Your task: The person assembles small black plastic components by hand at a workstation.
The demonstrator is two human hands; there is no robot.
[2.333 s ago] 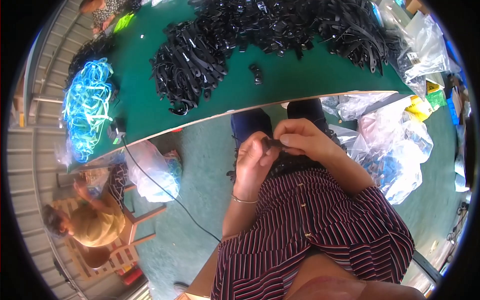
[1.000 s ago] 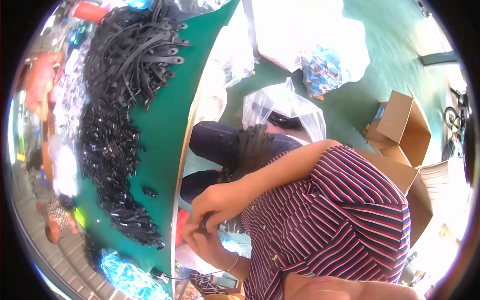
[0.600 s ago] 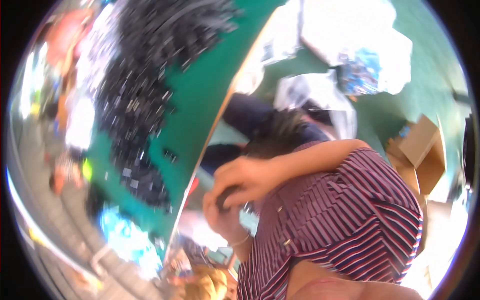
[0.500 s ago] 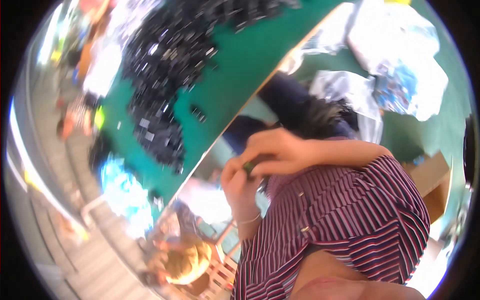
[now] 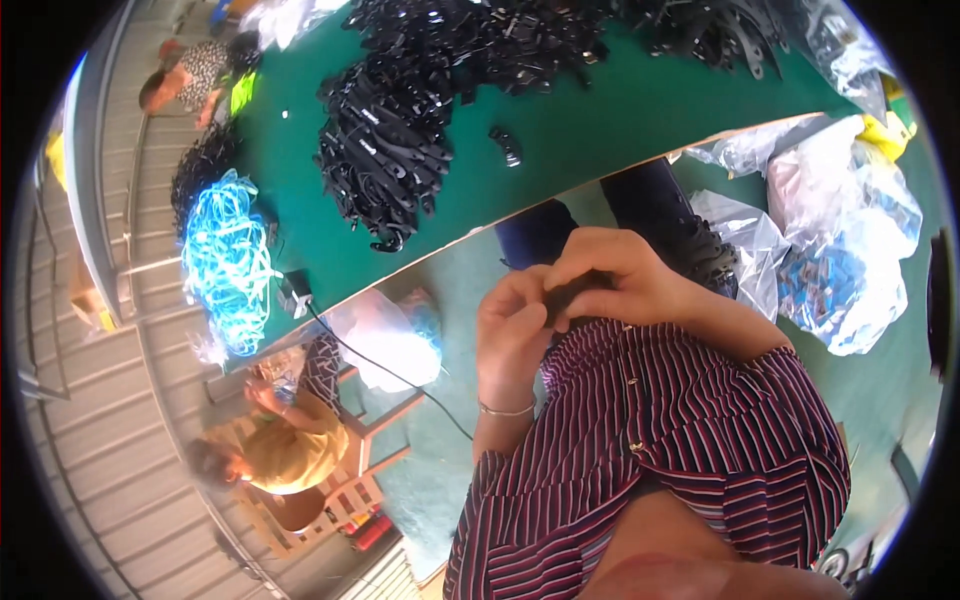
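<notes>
In front of my chest both hands meet at a small dark piece (image 5: 572, 293), black like the plastic parts on the table; its exact kind is hidden by my fingers. My left hand (image 5: 512, 328), with a thin bracelet at the wrist, pinches one end. The other end sits in the curled fingers and thumb of my right hand (image 5: 630, 277). On my lap, just beyond the right hand, lies a bunch of black parts (image 5: 708, 250). A large heap of glossy black plastic parts (image 5: 385, 150) covers much of the green table (image 5: 570, 140), with a small separate group (image 5: 506, 147) nearer me.
Glowing blue-white coiled strands (image 5: 228, 262) and a black adapter (image 5: 296, 293) with a cable lie at the table's left end. Clear plastic bags (image 5: 840, 250) stand at the right. One person in yellow (image 5: 300, 450) sits at the left; another (image 5: 195, 80) is farther off.
My view has swung, so the table and heap appear turned and shifted. My hands stay together on the dark piece, which shows more between the fingers now.
</notes>
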